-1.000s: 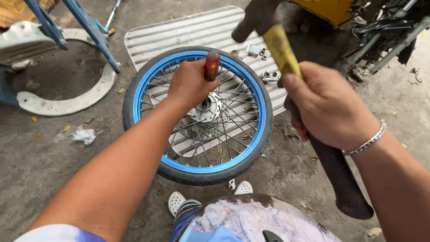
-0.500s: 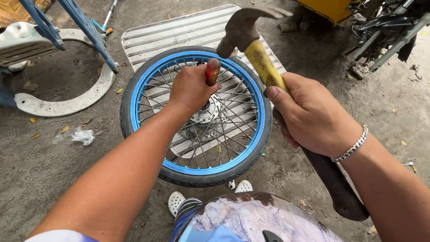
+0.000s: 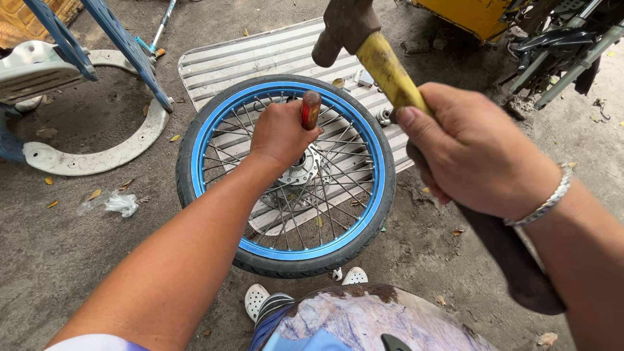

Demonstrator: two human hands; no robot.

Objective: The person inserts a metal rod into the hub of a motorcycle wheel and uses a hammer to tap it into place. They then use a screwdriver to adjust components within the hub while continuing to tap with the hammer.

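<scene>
Two hands work here: our left hand (image 3: 281,133) is clamped on a red-handled punch (image 3: 310,109) over the wheel (image 3: 286,175) hub, and our right hand (image 3: 478,153) grips the raised hammer (image 3: 380,55). We think a crooked blow can slip off the small punch top and hit the fingers just below it, or bend the spokes beside them.

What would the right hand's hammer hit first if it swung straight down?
Probably the red-handled tool's butt, held upright by the left hand over the wheel hub; depth is uncertain.

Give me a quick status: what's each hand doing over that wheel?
Left hand grips red-handled tool upright on hub. Right hand holds hammer raised above it. Blue-rimmed wheel flat on ground. Nothing between hammer and tool.
</scene>
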